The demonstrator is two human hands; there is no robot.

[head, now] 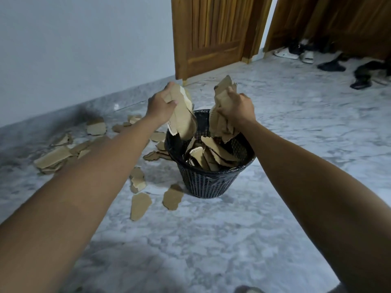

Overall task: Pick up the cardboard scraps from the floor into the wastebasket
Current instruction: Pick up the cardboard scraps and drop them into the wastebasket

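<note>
A black mesh wastebasket stands on the marble floor, with several torn cardboard scraps inside it. My left hand grips a bunch of cardboard pieces over the basket's left rim. My right hand grips another bunch of cardboard over the right side of the opening. More scraps lie on the floor to the left and in front of the basket.
A grey wall runs along the left. A wooden door stands behind the basket. Shoes and sandals lie at the back right. A bare stretch of marble floor lies between me and the basket.
</note>
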